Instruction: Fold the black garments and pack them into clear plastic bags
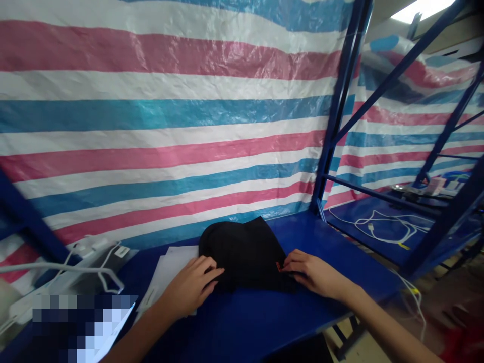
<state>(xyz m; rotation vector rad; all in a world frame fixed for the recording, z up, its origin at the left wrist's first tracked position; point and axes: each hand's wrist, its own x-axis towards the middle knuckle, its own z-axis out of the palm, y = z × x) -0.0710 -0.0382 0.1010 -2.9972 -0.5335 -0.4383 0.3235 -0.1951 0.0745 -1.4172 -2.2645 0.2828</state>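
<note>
A piece of black cloth (244, 254), which looks like a folded garment, lies on the blue shelf surface in front of me. Its top edge is rounded at the left and comes to a corner at the right. Small orange lettering shows near its right edge. My left hand (194, 282) is at the lower left edge, fingers bent and closed on the fabric. At the opposite edge, beside the lettering, my right hand (310, 272) pinches the cloth between thumb and fingers. The fingertips of both hands are partly hidden against the dark fabric.
White papers (162, 275) lie partly under my left forearm. A power strip with white cables (93, 247) and a bright-edged screen (109, 327) are at the left. Blue metal posts (333, 131) frame a striped plastic sheet (181, 116). A coiled white cable (397, 224) lies on the neighbouring surface.
</note>
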